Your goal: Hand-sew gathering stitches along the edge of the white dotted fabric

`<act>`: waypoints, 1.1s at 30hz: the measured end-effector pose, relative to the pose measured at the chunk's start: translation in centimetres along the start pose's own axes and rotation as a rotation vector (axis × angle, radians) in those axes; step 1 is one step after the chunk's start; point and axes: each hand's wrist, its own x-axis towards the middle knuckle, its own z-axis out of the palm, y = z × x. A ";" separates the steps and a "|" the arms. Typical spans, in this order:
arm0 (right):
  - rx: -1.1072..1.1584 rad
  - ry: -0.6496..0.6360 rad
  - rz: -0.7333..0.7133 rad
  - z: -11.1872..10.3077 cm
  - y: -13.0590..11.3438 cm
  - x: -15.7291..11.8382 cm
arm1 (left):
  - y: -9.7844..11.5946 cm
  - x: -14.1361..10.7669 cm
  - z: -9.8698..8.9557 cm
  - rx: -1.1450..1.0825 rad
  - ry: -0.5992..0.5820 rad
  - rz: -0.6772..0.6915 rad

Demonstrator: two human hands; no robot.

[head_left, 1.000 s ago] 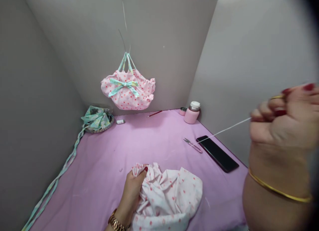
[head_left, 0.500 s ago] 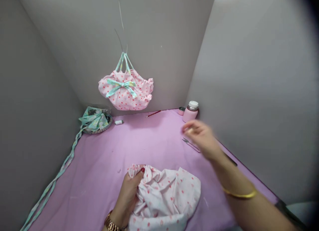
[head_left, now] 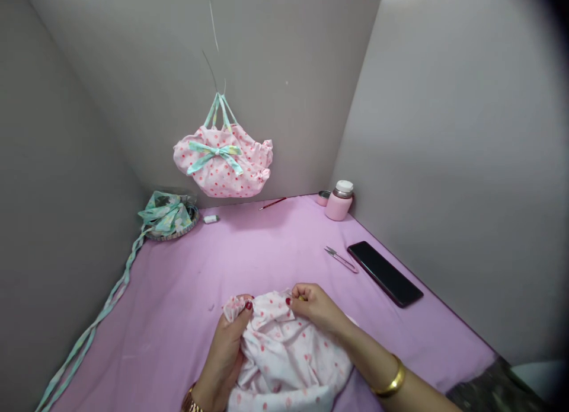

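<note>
the right hand [head_left: 315, 308], back from the right, pinches the top edge of the white, pink-dotted gathered fabric [head_left: 284, 355] above the lilac tablecloth [head_left: 267, 246], the left hand [head_left: 227, 344] clasping its bunched end, so two-handed work seems resumed.

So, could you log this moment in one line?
left hand: gripping gathered polka-dot fabric | right hand: pinching at fabric's upper edge | beyond: thread snips beside smartphone

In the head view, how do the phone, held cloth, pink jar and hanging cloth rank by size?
1. Held cloth
2. Hanging cloth
3. Phone
4. Pink jar
Apparent size only: the held cloth is nearest.
</note>
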 end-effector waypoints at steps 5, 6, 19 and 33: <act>-0.019 0.015 0.016 -0.7 -0.1 0.3 | -0.1 0.0 -0.2 -0.015 0.005 0.011; -0.023 0.016 0.015 -1.0 -0.2 0.3 | -0.1 0.0 -0.2 -0.017 0.012 0.010; 0.011 -0.138 -0.050 -1.6 -3.4 -1.3 | 0.3 -0.6 0.5 -0.004 -0.001 -0.004; 0.524 -0.376 0.063 0.7 -2.8 -1.4 | 0.0 -0.5 0.1 0.057 -0.133 0.007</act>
